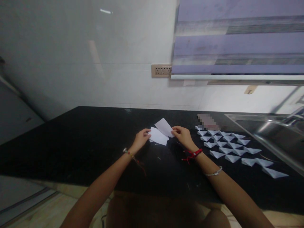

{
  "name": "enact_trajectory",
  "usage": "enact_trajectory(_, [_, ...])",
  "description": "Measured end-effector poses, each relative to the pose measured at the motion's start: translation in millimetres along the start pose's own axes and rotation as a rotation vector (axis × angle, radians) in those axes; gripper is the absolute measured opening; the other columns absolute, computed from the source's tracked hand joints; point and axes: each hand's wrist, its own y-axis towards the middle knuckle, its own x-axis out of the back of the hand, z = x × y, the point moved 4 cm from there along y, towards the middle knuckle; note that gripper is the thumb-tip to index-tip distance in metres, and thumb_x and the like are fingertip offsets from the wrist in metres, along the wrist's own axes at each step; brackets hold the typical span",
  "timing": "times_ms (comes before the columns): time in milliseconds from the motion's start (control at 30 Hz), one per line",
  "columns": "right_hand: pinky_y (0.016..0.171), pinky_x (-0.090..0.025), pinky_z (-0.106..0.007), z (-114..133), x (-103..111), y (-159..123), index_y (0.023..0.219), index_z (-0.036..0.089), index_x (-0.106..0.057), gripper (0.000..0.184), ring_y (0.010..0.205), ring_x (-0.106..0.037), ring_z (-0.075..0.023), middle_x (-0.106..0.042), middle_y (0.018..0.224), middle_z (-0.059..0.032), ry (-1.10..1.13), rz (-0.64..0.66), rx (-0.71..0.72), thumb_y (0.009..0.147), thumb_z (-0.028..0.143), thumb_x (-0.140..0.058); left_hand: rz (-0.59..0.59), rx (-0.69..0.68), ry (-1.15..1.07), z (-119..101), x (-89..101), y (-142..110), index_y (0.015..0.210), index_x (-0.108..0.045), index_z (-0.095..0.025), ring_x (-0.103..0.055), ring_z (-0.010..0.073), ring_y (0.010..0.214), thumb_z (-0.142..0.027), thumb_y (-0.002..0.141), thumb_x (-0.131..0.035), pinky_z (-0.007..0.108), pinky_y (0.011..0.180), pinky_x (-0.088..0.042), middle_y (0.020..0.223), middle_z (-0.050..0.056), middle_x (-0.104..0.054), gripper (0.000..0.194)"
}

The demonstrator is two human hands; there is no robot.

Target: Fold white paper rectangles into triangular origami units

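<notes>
My left hand (142,138) pinches the left edge of some white paper sheets (158,136), which look like more than one layer. Between the fingers of my right hand (182,135) is the corner of another white paper sheet (163,126), tilted and partly overlapping the first ones. Both hands are above the black countertop (95,152). To the right of my right hand, several folded white paper pieces (234,145) with pointed ends lie in rows on the counter.
A flat blurred-out object (209,121) lies behind the folded pieces. The metal sink (266,125) with its faucet (294,116) is at the right. A wall socket (161,71) and a purple striped blind (237,44) are on the wall behind. The counter's front edge is near my body.
</notes>
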Motion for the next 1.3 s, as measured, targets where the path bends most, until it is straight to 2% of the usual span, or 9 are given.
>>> enact_trajectory(167, [0.051, -0.036, -0.022, 2, 6, 2, 0.069, 0.015, -0.058, 0.021, 0.052, -0.047, -0.0107, -0.053, 0.056, 0.0005, 0.07, -0.059, -0.078, 0.068, 0.035, -0.051, -0.073, -0.059, 0.163, -2, 1.8, -2, 0.099, -0.054, -0.015, -0.057, 0.0154, 0.073, -0.024, 0.072, -0.052, 0.027, 0.067, -0.045, 0.082, 0.005, -0.061, 0.029])
enact_trajectory(267, [0.044, -0.033, -0.019, -4, 1, 3, 0.07, 0.016, -0.05, 0.018, 0.046, -0.042, -0.0073, -0.047, 0.054, 0.0042, 0.394, 0.076, -0.223, 0.065, 0.032, -0.054, -0.156, -0.196, 0.281, -7, 2.6, -1, 0.104, -0.052, -0.015, -0.051, 0.0198, 0.094, -0.023, 0.072, -0.053, 0.034, 0.083, -0.039, 0.099, 0.009, -0.056, 0.033])
enact_trajectory(367, [0.041, -0.031, -0.016, -4, -4, -1, 0.074, 0.017, -0.045, 0.021, 0.044, -0.041, -0.0051, -0.045, 0.055, 0.0067, 0.551, 0.219, -0.342, 0.058, 0.021, -0.058, -0.219, -0.207, 0.286, -14, 5.3, -3, 0.102, -0.053, -0.014, -0.046, 0.0217, 0.102, -0.026, 0.074, -0.05, 0.037, 0.089, -0.034, 0.105, 0.011, -0.053, 0.031])
enact_trajectory(467, [0.042, -0.035, -0.016, 1, -5, -14, 0.087, 0.017, -0.045, 0.035, 0.049, -0.046, -0.0063, -0.052, 0.066, 0.0036, 0.519, 0.367, -0.423, 0.054, 0.011, -0.057, -0.039, -0.105, 0.07, -23, -1.8, -10, 0.102, -0.052, -0.015, -0.052, 0.0174, 0.093, -0.029, 0.081, -0.038, 0.033, 0.083, -0.04, 0.1, 0.009, -0.056, 0.029])
enact_trajectory(600, [0.045, -0.04, -0.018, 6, -2, -34, 0.098, 0.016, -0.043, 0.041, 0.055, -0.051, -0.009, -0.054, 0.071, 0.0007, 0.426, 0.486, -0.466, 0.059, 0.01, -0.053, 0.242, -0.028, -0.064, -32, -23.1, -28, 0.112, -0.044, -0.014, -0.057, 0.0148, 0.078, -0.028, 0.073, -0.053, 0.027, 0.071, -0.046, 0.094, 0.008, -0.059, 0.043])
enact_trajectory(800, [0.047, -0.036, -0.02, -10, 6, -38, 0.071, 0.014, -0.055, 0.01, 0.05, -0.048, -0.0097, -0.05, 0.055, 0.0025, -0.02, 0.514, -0.208, 0.064, 0.022, -0.055, 0.417, -0.485, 0.404, -45, -44.2, -48, 0.094, -0.057, -0.017, -0.05, 0.017, 0.092, -0.02, 0.077, -0.047, 0.031, 0.082, -0.039, 0.099, 0.006, -0.057, 0.02])
enact_trajectory(867, [0.051, -0.037, -0.021, -19, 9, -38, 0.073, 0.015, -0.056, 0.012, 0.054, -0.049, -0.0106, -0.054, 0.058, 0.0023, -0.108, 0.468, -0.143, 0.061, 0.017, -0.057, 0.46, -0.58, 0.511, -47, -47.1, -52, 0.09, -0.059, -0.018, -0.049, 0.016, 0.09, -0.02, 0.081, -0.041, 0.029, 0.08, -0.039, 0.096, 0.005, -0.058, 0.02])
enact_trajectory(1133, [0.064, -0.04, -0.024, -4, 18, -48, 0.087, 0.015, -0.061, 0.021, 0.071, -0.053, -0.014, -0.06, 0.081, -0.0048, -0.144, 0.444, 0.187, 0.071, 0.013, -0.048, 0.544, -0.704, 0.579, -53, -42.8, -55, 0.096, -0.056, -0.02, -0.047, 0.0159, 0.092, -0.026, 0.082, -0.042, 0.03, 0.083, -0.036, 0.103, 0.003, -0.057, 0.021])
enact_trajectory(1300, [0.08, -0.04, -0.027, 1, 16, -51, 0.094, 0.017, -0.061, 0.028, 0.088, -0.054, -0.0137, -0.059, 0.094, -0.0062, -0.059, 0.524, 0.389, 0.076, 0.01, -0.041, 0.642, -0.693, 0.533, -52, -35.5, -50, 0.104, -0.053, -0.024, -0.046, 0.0162, 0.094, -0.024, 0.082, -0.043, 0.031, 0.083, -0.035, 0.108, 0.001, -0.055, 0.025])
